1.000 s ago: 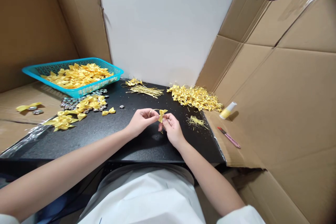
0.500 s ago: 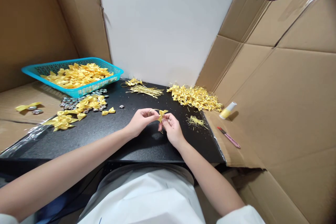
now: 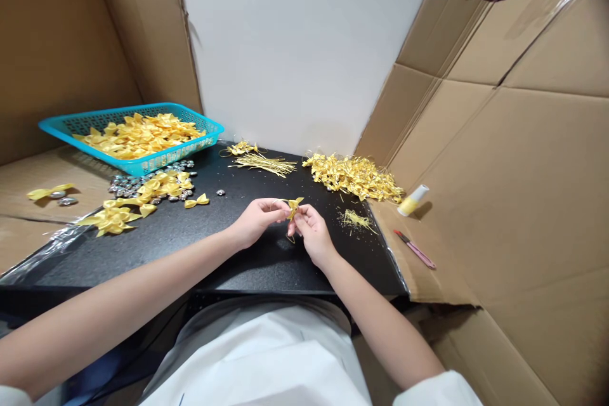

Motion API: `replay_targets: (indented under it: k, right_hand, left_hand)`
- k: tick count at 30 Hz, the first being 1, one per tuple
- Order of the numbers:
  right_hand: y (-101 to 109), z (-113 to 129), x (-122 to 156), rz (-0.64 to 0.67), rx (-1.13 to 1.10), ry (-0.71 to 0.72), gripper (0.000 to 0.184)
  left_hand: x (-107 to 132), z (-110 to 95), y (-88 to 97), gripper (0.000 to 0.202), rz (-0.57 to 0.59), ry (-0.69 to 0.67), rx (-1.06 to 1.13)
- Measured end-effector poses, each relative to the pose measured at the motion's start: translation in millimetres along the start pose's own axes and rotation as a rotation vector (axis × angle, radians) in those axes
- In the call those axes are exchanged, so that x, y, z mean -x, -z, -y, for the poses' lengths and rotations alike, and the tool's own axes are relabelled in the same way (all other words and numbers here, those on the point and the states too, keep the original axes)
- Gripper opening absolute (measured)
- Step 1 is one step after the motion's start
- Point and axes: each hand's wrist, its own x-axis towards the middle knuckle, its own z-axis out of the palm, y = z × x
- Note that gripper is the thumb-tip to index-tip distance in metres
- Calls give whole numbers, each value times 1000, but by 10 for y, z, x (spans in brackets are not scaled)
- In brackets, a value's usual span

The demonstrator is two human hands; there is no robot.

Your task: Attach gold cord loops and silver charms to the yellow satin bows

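A small yellow ribbon bow (image 3: 294, 205) is held above the front of the black table (image 3: 190, 260). My right hand (image 3: 311, 231) pinches the bow from its right side. On the left, my left hand (image 3: 259, 222) has its fingers closed at a thin gold cord (image 3: 280, 200) that runs to the bow. A loop of the cord hangs below the bow, between the hands. The fingertips hide part of the bow's middle. Nearest to my left hand on the table lies one loose yellow bow (image 3: 197, 201).
A blue basket (image 3: 137, 168) of yellow bows stands at the back left, with silver beads (image 3: 126, 187) and more bows before it. Cut gold cords (image 3: 266, 165) lie behind my hands. Rightward are a pile of corded bows (image 3: 352, 176), cord scraps (image 3: 356, 220), a spool (image 3: 413, 200) and a pink cutter (image 3: 415, 249).
The cord loop by my left fingers has drawn smaller, and a loop now shows below the bow. Both hands stay in nearly the same place.
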Motion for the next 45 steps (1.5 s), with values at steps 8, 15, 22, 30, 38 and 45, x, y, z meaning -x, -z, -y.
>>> replay_targets:
  k: [8,15,22,30,38,45]
  right_hand:
    - [4,-11,-10,-87,16,-15,32]
    - [39,-19,-12,-133,68,-2,30]
    - [28,-67,-39,-126,122,21,32]
    - [86,49,48,-349,546,253,7]
    - [9,117,90,-319,864,494,5]
    - [12,63,59,-341,908,431,3]
  left_hand:
    - [7,-54,-18,28,-56,107,100]
    - [-11,-19,-3,25,-82,149,99]
    - [-25,7,6,19,-77,148,47]
    - [-42,10,52,23,-143,91,2]
    - [-7,-23,27,32,-132,-58,-192]
    - [39,5,19,32,-151,-210,-409]
